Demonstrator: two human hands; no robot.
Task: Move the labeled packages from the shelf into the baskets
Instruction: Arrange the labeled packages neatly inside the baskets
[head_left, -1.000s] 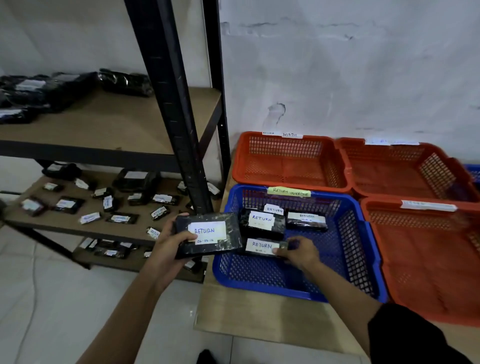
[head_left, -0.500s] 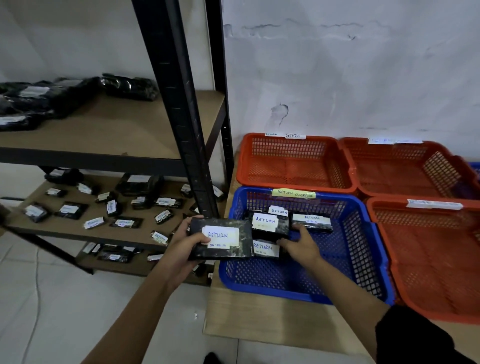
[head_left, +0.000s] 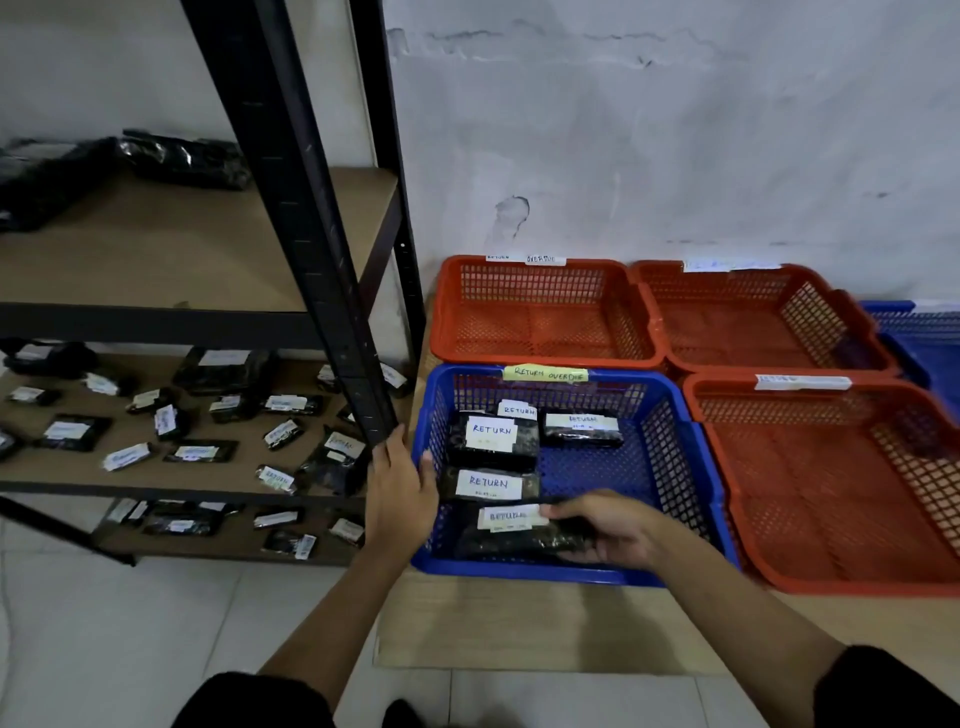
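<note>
A blue basket (head_left: 675, 447) tagged "RETURN OVERDUE" holds several black packages with white "RETURN" labels. One package (head_left: 493, 440) lies at the back left, another (head_left: 582, 430) at the back right, and a third (head_left: 488, 484) in the middle. My right hand (head_left: 610, 530) grips a fourth black package (head_left: 511, 543) low at the basket's front, thumb near its label. My left hand (head_left: 400, 491) is empty with fingers straight, at the basket's left rim beside the shelf post. More labeled packages (head_left: 189, 451) lie scattered on the lower shelf (head_left: 156, 480).
A black shelf post (head_left: 311, 234) runs diagonally just above my left hand. Three red baskets (head_left: 540, 312) (head_left: 763, 317) (head_left: 831, 483) stand behind and right of the blue one, on a wooden board (head_left: 519, 623). Black bags (head_left: 182, 161) sit on the upper shelf.
The big package that my left hand held beside the basket is now inside the basket's front, held by my right hand. My left hand has let go and is empty.
</note>
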